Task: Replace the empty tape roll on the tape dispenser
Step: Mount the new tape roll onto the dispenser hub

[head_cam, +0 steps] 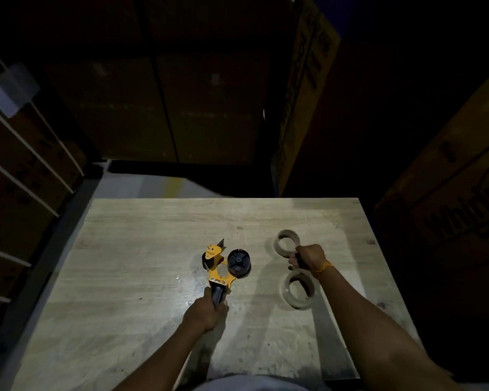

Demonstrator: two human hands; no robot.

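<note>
Here the left hand (pixel 206 310) is wrapped around the black handle of the yellow tape dispenser (pixel 223 266) on the wooden table (pixel 153 235), its bare spool just beyond the grip. The right hand (pixel 308 256) seems to pinch the empty tape roll (pixel 287 242); a fuller tape roll (pixel 299 290) lies just nearer than that grip.

Left arm: your bare forearm rises from the bottom centre of the frame toward the middle.
Left hand (pixel 206 313): your fingers are curled tight in a fist around a dark handle, knuckles up.
Right arm: your bare forearm runs from the lower right corner diagonally up toward centre right.
Right hand (pixel 308 256): back of hand facing you, fingers closed in a pinch on something dark; exactly what, the dim light hides.
Right wrist: an orange band circles it.
</note>
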